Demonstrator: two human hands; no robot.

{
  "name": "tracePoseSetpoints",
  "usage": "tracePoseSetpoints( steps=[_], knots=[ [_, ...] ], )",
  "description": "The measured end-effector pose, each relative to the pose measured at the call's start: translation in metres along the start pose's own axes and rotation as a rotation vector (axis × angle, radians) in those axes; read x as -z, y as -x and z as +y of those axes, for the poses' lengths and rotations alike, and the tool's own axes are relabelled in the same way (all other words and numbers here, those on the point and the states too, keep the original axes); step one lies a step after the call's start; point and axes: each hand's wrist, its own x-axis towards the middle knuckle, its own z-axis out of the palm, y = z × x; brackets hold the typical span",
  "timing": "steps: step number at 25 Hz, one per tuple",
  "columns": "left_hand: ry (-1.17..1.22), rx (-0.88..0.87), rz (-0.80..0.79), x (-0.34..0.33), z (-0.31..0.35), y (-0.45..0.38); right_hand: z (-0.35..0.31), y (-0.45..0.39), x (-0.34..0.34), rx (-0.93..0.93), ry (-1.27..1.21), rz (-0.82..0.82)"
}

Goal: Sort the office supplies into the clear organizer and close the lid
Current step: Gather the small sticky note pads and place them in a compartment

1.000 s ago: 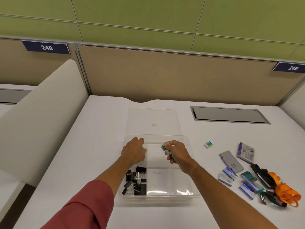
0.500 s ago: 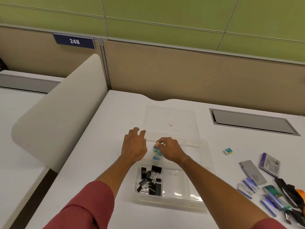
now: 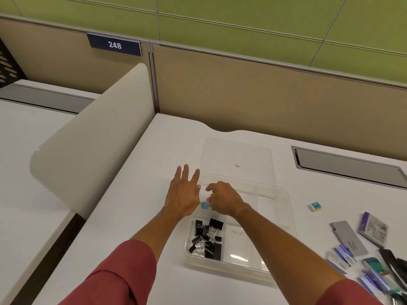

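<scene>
Item: organizer, clear, compartmented, lying on the white table toward its middle, nearer the left edge than the right. Lid lay flat on the table just behind it, off and touching or nearly touching the rear rim.

Sorted, as shown: binder clips, black, heaped in the front-left compartment. One small eraser, blue and yellow, sat in the rear-left compartment between the two hands. The other compartments looked bare, though clear plastic and glare left that uncertain.

Left hand: fingers spread and straight, hovering at the organizer's left rear corner, gripping nothing; contact with the rim could not be told.

Right hand: over the rear-left compartment, fingers curled, pinching a small yellow-edged piece, probably another eraser; too hidden to be sure.

Unsorted, toward the right edge of the table: a loose eraser well apart from the organizer; a grey case; a purple-edged booklet; several staple boxes, blue and white; dark items cut off by the frame's corner, not identifiable.

Status, by judgement: early to middle. One category done, a second under way. Remaining: the last eraser, all of the right-hand pile, then the lid set on and shut.
</scene>
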Motion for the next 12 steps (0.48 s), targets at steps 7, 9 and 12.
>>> tracePoseSetpoints(
  steps=[7,9,12],
  knots=[
    [-0.055,0.0,-0.024,0.0,0.002,0.001,0.002,0.001,0.004,-0.022,-0.182,0.068],
    [-0.056,-0.007,-0.017,0.001,0.001,0.002,0.0,0.002,0.006,-0.026,-0.26,0.086],
    [-0.042,-0.024,-0.015,0.003,0.001,0.004,0.002,0.011,0.009,0.017,-0.257,0.115]
  ],
)
